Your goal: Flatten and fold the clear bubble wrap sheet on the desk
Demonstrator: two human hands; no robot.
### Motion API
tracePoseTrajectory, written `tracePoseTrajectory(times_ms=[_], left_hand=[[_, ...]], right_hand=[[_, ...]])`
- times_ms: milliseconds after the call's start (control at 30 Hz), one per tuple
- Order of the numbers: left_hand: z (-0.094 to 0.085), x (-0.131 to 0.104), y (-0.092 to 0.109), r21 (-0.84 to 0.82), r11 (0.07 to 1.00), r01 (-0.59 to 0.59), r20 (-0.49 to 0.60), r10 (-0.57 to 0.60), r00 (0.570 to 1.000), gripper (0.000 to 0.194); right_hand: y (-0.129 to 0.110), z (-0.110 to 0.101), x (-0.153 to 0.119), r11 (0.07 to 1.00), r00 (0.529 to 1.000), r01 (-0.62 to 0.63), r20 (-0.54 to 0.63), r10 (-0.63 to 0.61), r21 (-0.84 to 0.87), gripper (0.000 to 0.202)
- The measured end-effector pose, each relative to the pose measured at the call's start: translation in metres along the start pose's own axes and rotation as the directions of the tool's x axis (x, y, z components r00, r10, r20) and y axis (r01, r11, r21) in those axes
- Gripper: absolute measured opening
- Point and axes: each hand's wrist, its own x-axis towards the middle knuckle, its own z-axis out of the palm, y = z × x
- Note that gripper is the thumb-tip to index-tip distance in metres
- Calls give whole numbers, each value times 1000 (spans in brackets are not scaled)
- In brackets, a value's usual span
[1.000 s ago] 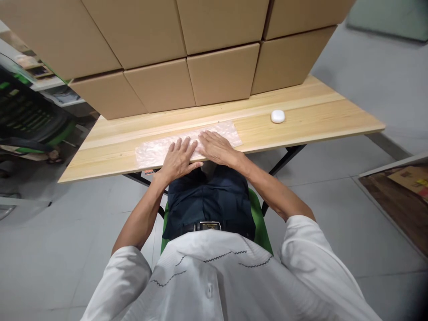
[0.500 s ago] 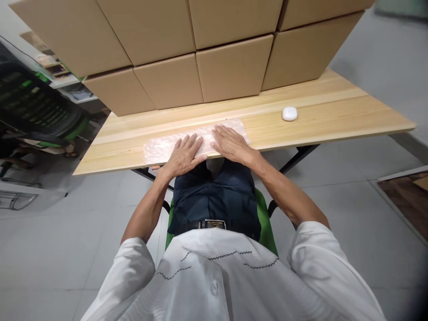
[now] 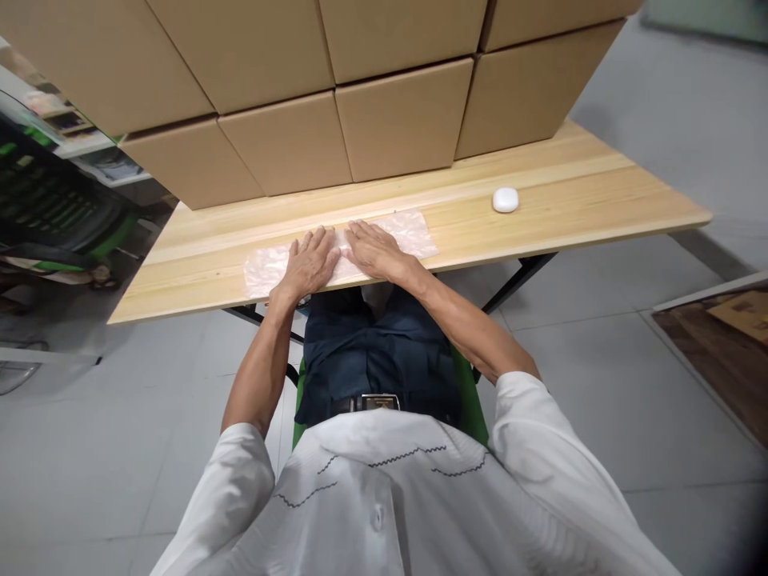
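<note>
Lying beneath the left grip [image 3: 310,262] and right grip [image 3: 375,250], both flat and unclenched, pinkish film [image 3: 411,230] extends sideways past each.

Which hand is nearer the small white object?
Right. The right hand lies on the pinkish plastic, left of the white object; the left hand is farther left on it.

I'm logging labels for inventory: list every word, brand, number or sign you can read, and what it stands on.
No text can be read.
Belt buckle: marks too small to read.
Cardboard at the right edge: any print too blurred to read.
Stacked boxes, plastic sheet, white case: no lettering visible.
</note>
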Motion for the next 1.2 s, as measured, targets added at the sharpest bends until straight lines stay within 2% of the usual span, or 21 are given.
tracePoseTrajectory(times_ms=[200, 433, 600, 833, 967, 1200], left_hand=[[2, 3, -1, 36, 999, -5, -17, 6, 1000, 82], [11, 8, -16, -26, 999, -22, -75, 20, 997, 84], [14, 7, -23, -63, 998, 23, -91, -29, 995, 88], [13, 1, -30, -21, 994, 108, -103, -109, 989, 93], [12, -4, -41, -6, 987, 158, -118, -158, 980, 91], [13, -10, -67, 12, 981, 196, -128, -192, 973, 91]], right_hand=[[9, -2, 3, 992, 992, -127, 28, 127, 20, 85], [21, -4, -1, 968, 968, -249, 35, 249, 8, 94], [45, 5, -5, 964, 966, -253, -31, 256, 86, 97], [71, 2, -25, 953, 953, -298, -43, 301, 55, 99], [87, 4, -30, 956, 952, -284, -95, 291, 76, 105], [93, 0, -37, 950, 947, -311, -70, 312, 27, 99]])
